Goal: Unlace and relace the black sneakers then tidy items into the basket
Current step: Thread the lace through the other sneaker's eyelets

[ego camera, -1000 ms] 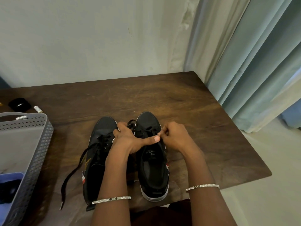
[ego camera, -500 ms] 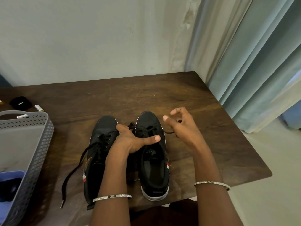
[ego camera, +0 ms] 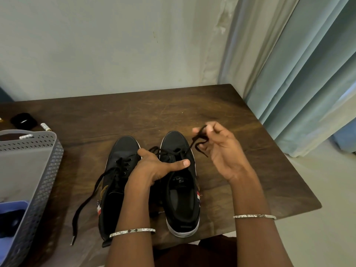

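L hand point(ego camera: 154, 166) lies on the R sneaker point(ego camera: 181, 201). Its thumb is stretched straight across the tongue, and its fingers are folded down over the shoe's inner side, btwn the pair (fingertips hidden there). R hand point(ego camera: 223, 151) is raised just right of that shoe's toe, fingers curled, pinching the black lace point(ego camera: 198, 139). The lace runs from the top eyelets up to the fingers and loops back down. Both sneakers sit side by side, toes away, on the wooden table point(ego camera: 250, 170). The L sneaker point(ego camera: 119, 157) is beside the grey basket point(ego camera: 44, 170), not touching it.

Vs 0.5 s ago, the R hand is higher and further from the eyelets, w/ more lace drawn out. 1 s ago it was at the eyelets, against the L thumb. L hand hasn't shifted.
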The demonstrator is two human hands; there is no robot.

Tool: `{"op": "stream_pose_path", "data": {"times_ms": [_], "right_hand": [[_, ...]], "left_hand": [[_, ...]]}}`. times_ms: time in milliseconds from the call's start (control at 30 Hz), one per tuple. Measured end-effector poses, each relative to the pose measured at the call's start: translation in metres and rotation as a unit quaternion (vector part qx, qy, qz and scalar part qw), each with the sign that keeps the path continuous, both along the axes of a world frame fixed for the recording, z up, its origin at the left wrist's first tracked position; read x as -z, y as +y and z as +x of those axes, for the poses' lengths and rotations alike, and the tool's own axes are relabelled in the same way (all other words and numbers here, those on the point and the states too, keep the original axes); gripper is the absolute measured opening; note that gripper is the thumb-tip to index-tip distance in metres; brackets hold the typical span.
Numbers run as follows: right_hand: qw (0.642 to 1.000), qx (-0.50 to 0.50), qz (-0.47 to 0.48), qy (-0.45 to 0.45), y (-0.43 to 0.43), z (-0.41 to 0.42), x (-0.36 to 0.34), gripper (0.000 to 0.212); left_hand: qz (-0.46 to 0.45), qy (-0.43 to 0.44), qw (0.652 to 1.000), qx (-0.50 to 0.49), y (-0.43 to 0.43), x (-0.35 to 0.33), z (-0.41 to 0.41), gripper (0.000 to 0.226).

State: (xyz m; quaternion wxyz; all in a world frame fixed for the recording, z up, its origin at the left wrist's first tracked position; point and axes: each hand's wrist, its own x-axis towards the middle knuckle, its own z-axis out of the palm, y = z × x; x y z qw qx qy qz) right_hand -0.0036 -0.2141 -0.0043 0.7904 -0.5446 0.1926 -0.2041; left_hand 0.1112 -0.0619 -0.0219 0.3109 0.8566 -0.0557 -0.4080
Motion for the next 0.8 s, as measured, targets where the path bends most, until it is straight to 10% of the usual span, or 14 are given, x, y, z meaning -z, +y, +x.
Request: {"op": "stream_pose_path", "data": {"times_ms": [100, 267, 500, 667, 800], "right_hand": [[0.995, 0.053, 0.089, -0.001, -0.006, 0.001, 0.003, 0.023], [0.901, -0.023, -0.302, 0.309, -0.002, 0.006, 0.029, 0.018], [0.818, -0.118, -0.434, 0.359, 0.002, 0.011, 0.032, 0.008], [0.980, -0.056, -0.174, 0.073, 0.002, 0.003, 0.007, 0.016], [0.994, 0.031, 0.086, -0.058, -0.006, -0.006, -0.008, 0.012]], "left_hand": [[0.008, 0.010, 1.000, 0.000, -0.001, 0.002, 0.001, 0.157], [0.012, 0.004, 1.000, -0.004, -0.001, 0.003, 0.001, 0.147], [0.007, 0.006, 1.000, -0.005, 0.000, 0.004, 0.002, 0.146], [0.001, 0.021, 1.000, -0.002, 0.000, 0.003, 0.002, 0.156], [-0.001, 0.026, 1.000, -0.002, 0.001, 0.003, 0.002, 0.160]]}}
